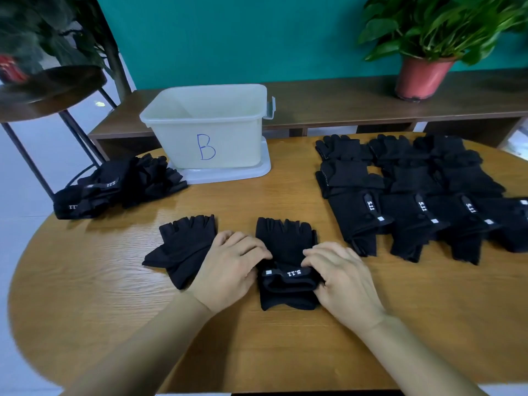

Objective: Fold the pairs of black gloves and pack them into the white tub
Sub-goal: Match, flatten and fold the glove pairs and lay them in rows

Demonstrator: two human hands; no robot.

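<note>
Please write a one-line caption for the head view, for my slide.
Left hand and right hand grip a black glove on the table, white tub behind.

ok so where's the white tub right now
In the head view the white tub stands at the far edge of the wooden table, left of centre, between a heap of black gloves to its left and rows of gloves to its right.

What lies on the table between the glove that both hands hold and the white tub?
Nothing: in the head view only the bare wooden table separates that glove from the white tub.
</note>
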